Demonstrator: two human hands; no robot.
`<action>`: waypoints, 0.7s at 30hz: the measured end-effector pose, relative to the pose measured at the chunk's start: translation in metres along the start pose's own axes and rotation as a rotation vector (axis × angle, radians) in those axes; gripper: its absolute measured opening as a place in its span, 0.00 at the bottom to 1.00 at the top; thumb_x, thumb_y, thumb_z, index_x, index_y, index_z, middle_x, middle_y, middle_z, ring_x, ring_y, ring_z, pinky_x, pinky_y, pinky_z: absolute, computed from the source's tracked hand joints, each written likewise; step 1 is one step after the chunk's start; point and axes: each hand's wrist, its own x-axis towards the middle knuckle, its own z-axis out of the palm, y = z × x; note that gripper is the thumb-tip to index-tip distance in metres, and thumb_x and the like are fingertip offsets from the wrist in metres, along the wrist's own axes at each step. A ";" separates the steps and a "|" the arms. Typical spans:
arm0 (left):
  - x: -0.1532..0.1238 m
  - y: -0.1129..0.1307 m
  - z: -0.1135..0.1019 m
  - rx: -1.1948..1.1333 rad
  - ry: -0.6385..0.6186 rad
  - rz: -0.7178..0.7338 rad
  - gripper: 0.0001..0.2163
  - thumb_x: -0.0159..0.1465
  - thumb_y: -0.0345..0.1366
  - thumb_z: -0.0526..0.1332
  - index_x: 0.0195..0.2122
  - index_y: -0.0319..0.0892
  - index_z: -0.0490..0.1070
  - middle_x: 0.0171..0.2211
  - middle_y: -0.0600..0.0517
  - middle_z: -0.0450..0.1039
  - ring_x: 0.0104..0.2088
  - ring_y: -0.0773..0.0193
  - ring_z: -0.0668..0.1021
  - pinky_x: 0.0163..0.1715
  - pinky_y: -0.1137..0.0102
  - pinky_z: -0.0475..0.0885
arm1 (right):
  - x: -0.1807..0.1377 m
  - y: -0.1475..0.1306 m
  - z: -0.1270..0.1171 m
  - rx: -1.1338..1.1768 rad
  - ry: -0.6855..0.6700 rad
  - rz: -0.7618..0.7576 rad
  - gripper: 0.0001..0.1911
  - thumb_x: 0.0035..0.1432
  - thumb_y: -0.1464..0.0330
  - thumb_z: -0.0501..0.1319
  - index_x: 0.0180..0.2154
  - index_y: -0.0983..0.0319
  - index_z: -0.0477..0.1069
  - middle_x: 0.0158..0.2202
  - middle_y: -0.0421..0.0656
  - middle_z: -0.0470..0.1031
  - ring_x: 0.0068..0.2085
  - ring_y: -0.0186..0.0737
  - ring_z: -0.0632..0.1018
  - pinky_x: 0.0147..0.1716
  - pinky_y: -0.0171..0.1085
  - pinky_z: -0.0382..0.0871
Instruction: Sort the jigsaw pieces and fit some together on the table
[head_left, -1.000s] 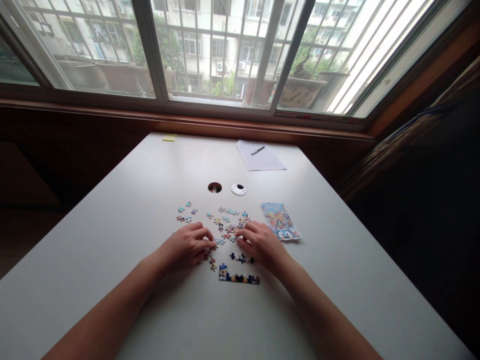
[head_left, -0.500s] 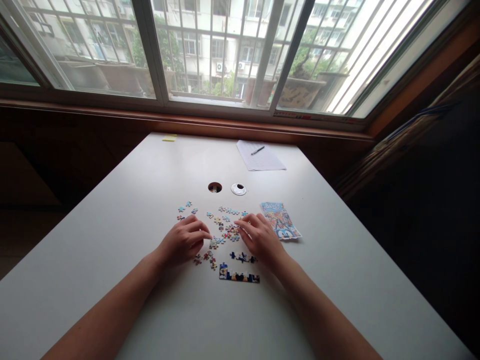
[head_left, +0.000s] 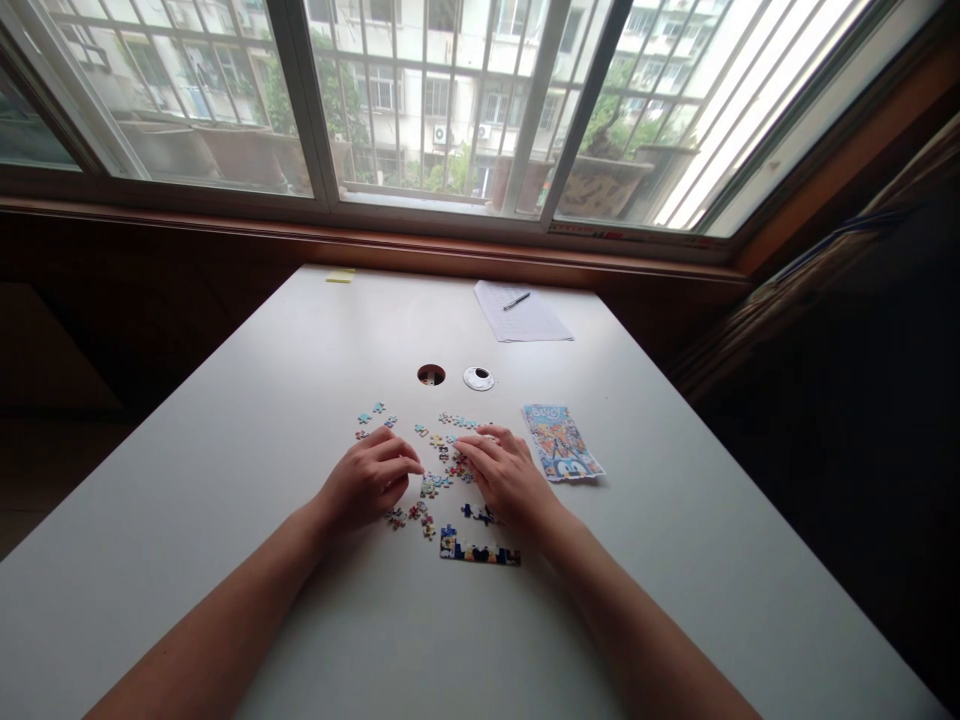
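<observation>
Several small loose puzzle pieces (head_left: 439, 452) lie scattered on the white table (head_left: 247, 420). My left hand (head_left: 367, 480) rests palm down at their left side, fingers slightly curled and pointing right, holding nothing I can see. My right hand (head_left: 504, 474) lies flat over the pieces at the right, fingers stretched out to the left on them. A short joined strip of puzzle (head_left: 480, 552) lies nearest me, with a smaller joined bit (head_left: 475, 514) just above it, partly under my right hand. A colourful picture card (head_left: 560, 441) lies to the right of my right hand.
A round cable hole (head_left: 430, 375) and its white cap (head_left: 478, 378) sit beyond the pieces. Farther back lie a sheet of paper (head_left: 529, 315) with a pen (head_left: 516, 300) and a yellow sticky note (head_left: 340, 276). Windows run along the far wall.
Both hands slid away from me over the pieces. My right hand then shifted left, its fingers now spread across the middle of the pile. My left hand barely moved in the last half second.
</observation>
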 end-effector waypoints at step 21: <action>-0.003 -0.015 -0.020 -0.118 0.569 -0.627 0.11 0.63 0.28 0.57 0.34 0.46 0.80 0.37 0.52 0.78 0.39 0.60 0.76 0.38 0.66 0.70 | -0.010 0.032 -0.024 0.232 0.480 0.159 0.12 0.69 0.70 0.55 0.47 0.57 0.77 0.44 0.45 0.79 0.49 0.49 0.74 0.54 0.52 0.68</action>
